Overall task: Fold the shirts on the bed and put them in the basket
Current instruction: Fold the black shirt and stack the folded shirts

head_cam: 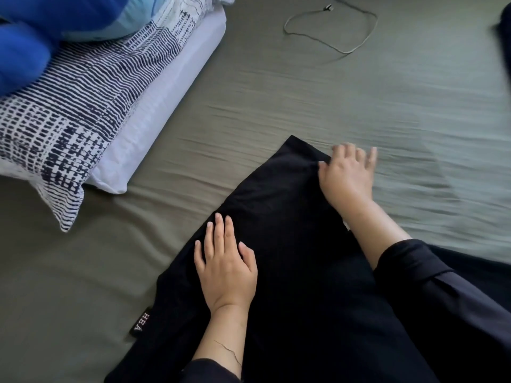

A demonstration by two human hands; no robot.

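A black shirt (287,244) lies partly folded into a long strip on the olive-green bed sheet (304,100), with a small label (141,320) showing at its near-left edge. My left hand (226,261) rests flat on the shirt's left side with straight fingers. My right hand (347,172) lies at the shirt's far right edge, fingers spread and blurred, with the thumb against the cloth. No basket is in view.
A blue-and-white patterned pillow (72,111) sits on a white pillow (171,100) at the left, with a blue cushion (25,45) behind. A thin looped cord (331,26) lies at the far side of the bed. A dark item (504,31) shows at the right edge.
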